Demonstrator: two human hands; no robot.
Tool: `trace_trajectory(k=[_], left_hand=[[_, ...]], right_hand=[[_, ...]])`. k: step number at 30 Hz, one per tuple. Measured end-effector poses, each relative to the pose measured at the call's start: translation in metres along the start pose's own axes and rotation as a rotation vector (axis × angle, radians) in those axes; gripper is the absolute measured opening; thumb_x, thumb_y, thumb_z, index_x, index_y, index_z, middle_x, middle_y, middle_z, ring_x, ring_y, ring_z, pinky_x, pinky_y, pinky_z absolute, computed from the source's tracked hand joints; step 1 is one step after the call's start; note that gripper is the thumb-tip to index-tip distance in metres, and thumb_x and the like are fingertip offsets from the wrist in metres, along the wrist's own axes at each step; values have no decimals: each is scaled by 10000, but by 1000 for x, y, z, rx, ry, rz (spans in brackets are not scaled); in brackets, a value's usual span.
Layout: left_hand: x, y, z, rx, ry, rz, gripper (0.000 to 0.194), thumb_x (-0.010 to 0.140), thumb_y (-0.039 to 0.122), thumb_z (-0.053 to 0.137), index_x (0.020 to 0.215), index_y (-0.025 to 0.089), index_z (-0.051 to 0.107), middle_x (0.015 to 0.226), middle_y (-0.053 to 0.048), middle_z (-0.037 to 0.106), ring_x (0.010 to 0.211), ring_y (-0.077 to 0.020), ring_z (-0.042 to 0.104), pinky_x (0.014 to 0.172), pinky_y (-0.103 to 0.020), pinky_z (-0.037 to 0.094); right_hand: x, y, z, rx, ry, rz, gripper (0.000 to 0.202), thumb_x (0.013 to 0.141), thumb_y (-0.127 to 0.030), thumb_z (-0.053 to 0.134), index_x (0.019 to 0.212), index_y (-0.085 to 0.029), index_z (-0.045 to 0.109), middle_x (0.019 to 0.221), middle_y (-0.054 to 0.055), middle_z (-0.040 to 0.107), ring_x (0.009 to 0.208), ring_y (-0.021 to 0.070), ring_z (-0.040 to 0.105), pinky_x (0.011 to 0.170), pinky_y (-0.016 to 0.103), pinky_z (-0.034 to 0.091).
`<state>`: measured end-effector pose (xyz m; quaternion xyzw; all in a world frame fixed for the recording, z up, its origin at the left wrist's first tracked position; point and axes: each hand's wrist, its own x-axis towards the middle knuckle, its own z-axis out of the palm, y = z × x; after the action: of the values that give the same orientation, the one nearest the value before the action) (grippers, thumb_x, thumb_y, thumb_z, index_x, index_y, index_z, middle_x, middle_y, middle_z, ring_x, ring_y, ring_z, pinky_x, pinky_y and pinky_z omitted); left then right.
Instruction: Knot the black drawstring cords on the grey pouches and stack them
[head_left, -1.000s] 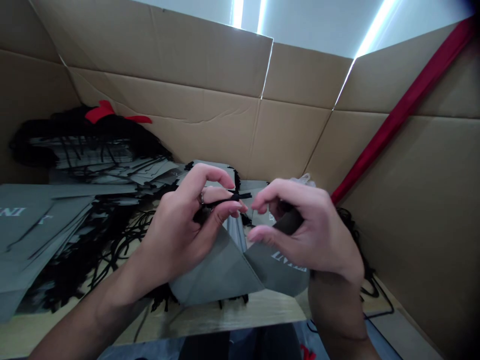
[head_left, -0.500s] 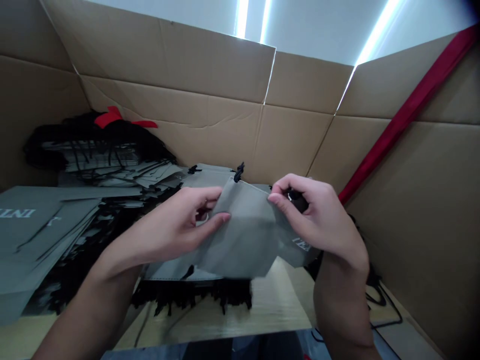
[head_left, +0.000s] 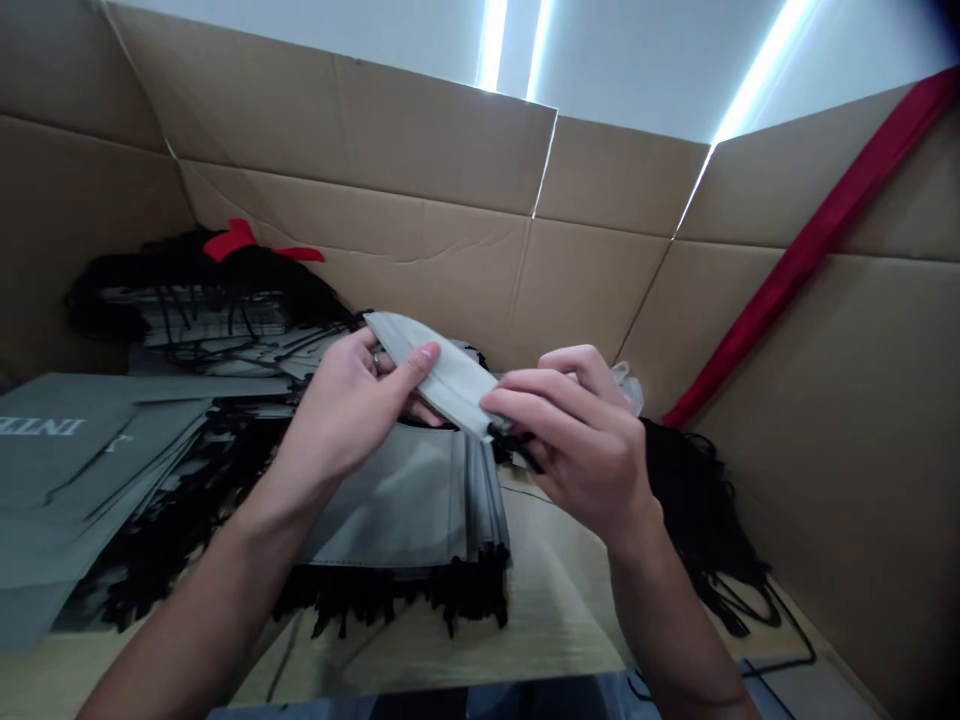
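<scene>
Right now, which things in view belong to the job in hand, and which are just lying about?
Part of the work:
grey bag, held by left hand and right hand
black cord, at its corner
middle stack and left stack of similar bags, probably

Seemingly lying about:
red scraps, back left
clear plastic, behind right hand
red strip, along cardboard wall

From my end I see plain pale grey on the pouch [head_left: 450,380] between the left hand [head_left: 356,405] and right hand [head_left: 589,440], its cord [head_left: 517,442] black. Below the left hand, the stack [head_left: 390,500] is grey, fringed black. Farther left, I see white lettering [head_left: 37,427] on grey. Right of the right hand, I get black cords [head_left: 686,490], then a deep red strip [head_left: 810,240] across tan cardboard [head_left: 862,390].
</scene>
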<state>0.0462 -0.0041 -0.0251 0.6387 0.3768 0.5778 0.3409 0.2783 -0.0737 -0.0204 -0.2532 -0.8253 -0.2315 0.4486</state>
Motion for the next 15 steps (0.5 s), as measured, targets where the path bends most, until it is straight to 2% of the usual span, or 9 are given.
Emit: trace_trajectory(k=[2,3,4,5,7,8,10,11,15], left_hand=[[-8,4,2,213,188,180,514,1005,582,818,1276,171,670,1179,-139,768,1008,-268,773,741,-332,642],[-14,8,2,304,292,297,536,1031,552,793,1382,181,631,1330,-160,716,1161,-282,731,836,-343,640],[-20,13,2,367,315,408,524,1053,510,765,1437,188,611,1446,-174,654,1270,-294,678,922,-360,630],[-26,19,1,363,203,464,419,1087,471,722,1407,212,646,1403,-140,674,1225,-266,684,945,-352,619],[-39,33,1,225,-220,464,230,1127,416,674,1255,239,746,1142,-61,767,989,-193,736,839,-289,617],[-44,39,1,155,-354,419,177,1104,377,726,1209,241,764,1048,-34,782,914,-170,742,767,-254,609],[-50,47,3,30,-449,379,137,1060,276,784,1190,234,795,953,-4,793,827,-134,734,717,-210,607],[-51,49,4,-8,-457,367,144,1045,229,792,1189,227,804,948,0,804,819,-123,736,716,-196,610],[-49,45,9,-32,-437,364,97,1009,137,767,1079,194,801,922,-4,813,809,-114,735,734,-191,606]], right_hand=[[2,1,-2,110,70,92,212,1047,-73,656,1096,-246,766,1004,56,828,944,242,623,821,407,565],[3,0,-4,151,99,154,152,1048,-101,704,1029,-242,757,924,42,803,877,222,617,771,382,551],[4,-1,-8,189,118,217,134,1038,-135,765,955,-236,742,857,27,766,816,200,606,727,357,535],[5,-2,-12,230,109,276,177,1023,-167,819,887,-229,724,804,10,723,768,177,593,690,332,515],[6,-6,-20,339,-9,367,263,1005,-202,868,797,-213,706,749,-21,651,707,136,570,636,285,471],[6,-8,-23,401,-96,400,274,1006,-206,868,780,-205,713,746,-29,640,693,120,570,622,267,454],[6,-9,-27,505,-231,430,276,1013,-226,864,770,-195,737,747,-35,648,685,102,582,613,244,440],[6,-9,-28,536,-265,436,276,1015,-254,869,773,-192,753,748,-35,657,686,100,589,613,239,438],[6,-9,-27,557,-243,503,237,938,-346,965,841,-201,806,757,-40,697,683,98,609,613,231,447]])
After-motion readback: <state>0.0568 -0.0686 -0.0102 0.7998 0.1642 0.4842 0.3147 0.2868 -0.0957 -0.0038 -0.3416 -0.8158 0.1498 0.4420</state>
